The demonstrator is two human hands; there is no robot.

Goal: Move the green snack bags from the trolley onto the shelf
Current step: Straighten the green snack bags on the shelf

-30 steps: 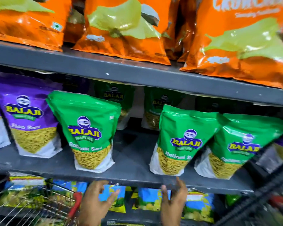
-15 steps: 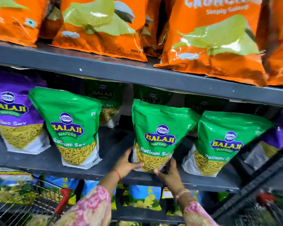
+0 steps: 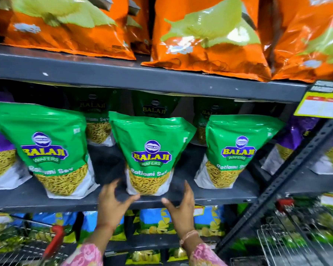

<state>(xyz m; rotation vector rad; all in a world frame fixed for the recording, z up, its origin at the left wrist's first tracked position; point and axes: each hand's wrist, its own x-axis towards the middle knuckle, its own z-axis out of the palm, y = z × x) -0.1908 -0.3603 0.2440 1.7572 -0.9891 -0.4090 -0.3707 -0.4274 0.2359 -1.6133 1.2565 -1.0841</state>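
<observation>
Flanking the middle green Ratlami Sev bag, upright at the shelf's front edge, left hand and right hand spread open fingers, touching nothing. Likely light, crinkly, slippery film; grip both lower side seams, not the pouch's soft face.
</observation>
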